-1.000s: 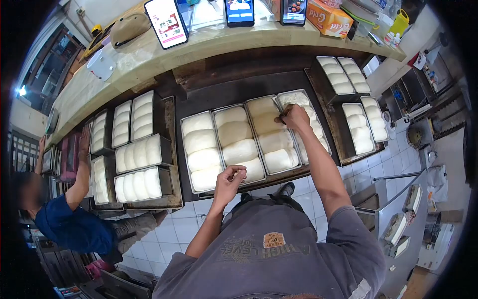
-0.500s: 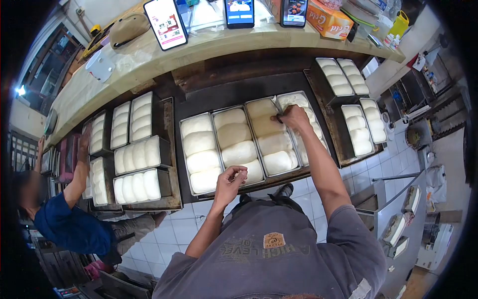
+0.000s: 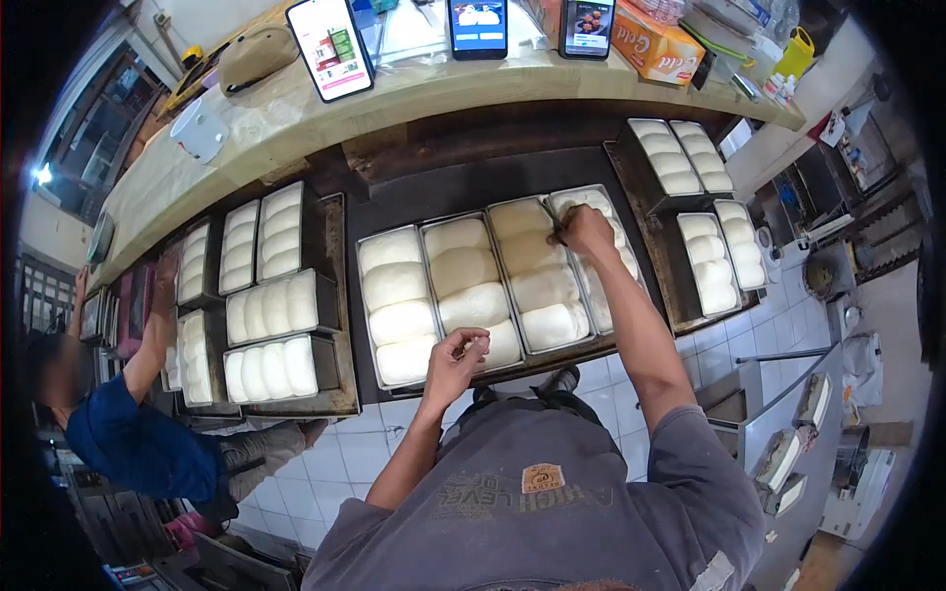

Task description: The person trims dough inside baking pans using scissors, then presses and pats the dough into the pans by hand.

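Note:
Four long metal pans of pale dough lie side by side in front of me: a first loaf pan, a second, a third and a fourth. Over the upper part of the fourth, near the rim it shares with the third, my right hand is closed, with a small dark thing at its fingertips that I cannot make out. Its shadow falls across the dough. My left hand hovers at the front end of the second pan, fingers curled together; whatever they hold, if anything, is hidden.
More dough-filled pans stand on a dark tray to the left, where another person reaches in. Further filled pans sit at the right. Phones and an orange box line the wooden counter behind.
My right hand has shifted slightly to the right over the fourth pan, and the dark thing shows more. The left hand stays in place.

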### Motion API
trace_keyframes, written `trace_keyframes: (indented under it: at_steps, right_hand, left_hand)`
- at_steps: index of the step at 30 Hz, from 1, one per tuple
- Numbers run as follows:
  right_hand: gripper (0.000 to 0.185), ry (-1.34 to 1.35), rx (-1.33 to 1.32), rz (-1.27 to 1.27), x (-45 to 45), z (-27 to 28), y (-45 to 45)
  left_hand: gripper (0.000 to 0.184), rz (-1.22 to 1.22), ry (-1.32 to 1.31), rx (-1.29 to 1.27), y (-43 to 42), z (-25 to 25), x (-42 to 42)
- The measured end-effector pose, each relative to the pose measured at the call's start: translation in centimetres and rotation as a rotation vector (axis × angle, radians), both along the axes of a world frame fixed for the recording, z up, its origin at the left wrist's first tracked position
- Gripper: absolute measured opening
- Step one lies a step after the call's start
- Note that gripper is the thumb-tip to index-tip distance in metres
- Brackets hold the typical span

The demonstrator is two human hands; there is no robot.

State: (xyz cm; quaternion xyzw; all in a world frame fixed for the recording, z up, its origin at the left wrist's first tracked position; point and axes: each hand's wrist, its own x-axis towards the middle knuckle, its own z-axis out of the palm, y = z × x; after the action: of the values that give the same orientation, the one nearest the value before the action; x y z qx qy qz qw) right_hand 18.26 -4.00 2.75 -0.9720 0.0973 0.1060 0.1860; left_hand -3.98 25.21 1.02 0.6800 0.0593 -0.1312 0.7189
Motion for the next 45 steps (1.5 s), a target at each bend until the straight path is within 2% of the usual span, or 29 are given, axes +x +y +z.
trace_keyframes:
  at_steps: [5,9,12,14,17,19,24,29,31,32,34,36,39,45]
  right_hand:
    - [0.042,-0.113,0.104,0.013,-1.7,-1.7,-0.5]
    - [0.030,-0.340,0.236,0.012,-3.4,-0.4,-0.1]
    - [0.029,-0.401,0.315,0.073,-5.8,2.1,-0.1]
    - [0.028,-0.461,0.394,0.135,-7.6,3.5,-0.1]
    - [0.034,-0.498,0.433,0.176,-11.0,4.2,-0.5]
    - [0.038,-0.511,0.296,0.438,-13.1,4.9,-0.8]
    - [0.042,-0.413,0.187,0.492,-16.4,4.4,-2.4]
    - [0.048,-0.323,0.152,0.578,-16.9,6.5,-4.1]
    - [0.046,-0.242,0.331,0.515,-15.9,6.7,-4.8]
    - [0.046,-0.243,0.330,0.521,-14.7,6.6,-4.8]
    - [0.046,-0.148,0.292,0.216,-12.0,5.4,-4.5]
    - [0.049,-0.177,0.317,0.031,-9.1,3.7,-4.0]
    - [0.054,-0.177,0.210,0.026,-4.7,1.1,-3.3]
    - [0.053,-0.009,0.128,0.057,-1.8,1.4,-1.5]
  left_hand:
    - [0.018,-0.004,-0.086,0.023,-0.8,0.8,3.0]
    - [0.020,-0.028,-0.176,0.105,-1.9,0.7,8.1]
    - [0.023,-0.011,-0.208,0.031,-3.7,0.9,12.5]
    - [0.025,0.080,0.044,-0.247,-5.0,1.3,14.5]
    - [0.023,0.087,0.071,-0.338,-6.3,2.2,14.7]
    - [0.021,0.100,0.105,-0.422,-7.1,2.6,14.6]
    - [0.021,-0.151,0.055,-0.200,-6.5,0.8,11.0]
    - [0.021,-0.035,-0.069,-0.115,-6.2,-1.0,10.2]
    - [0.023,0.111,-0.071,-0.195,-5.4,-0.6,10.4]
    - [0.023,0.117,-0.073,-0.196,-5.0,0.0,10.2]
    - [0.026,0.238,-0.066,-0.265,-4.4,1.7,9.3]
    - [0.027,0.232,-0.064,-0.250,-4.2,2.5,8.0]
    - [0.029,0.199,-0.050,-0.202,-3.7,3.0,5.6]
    - [0.026,0.131,0.023,-0.171,-2.8,2.0,1.3]
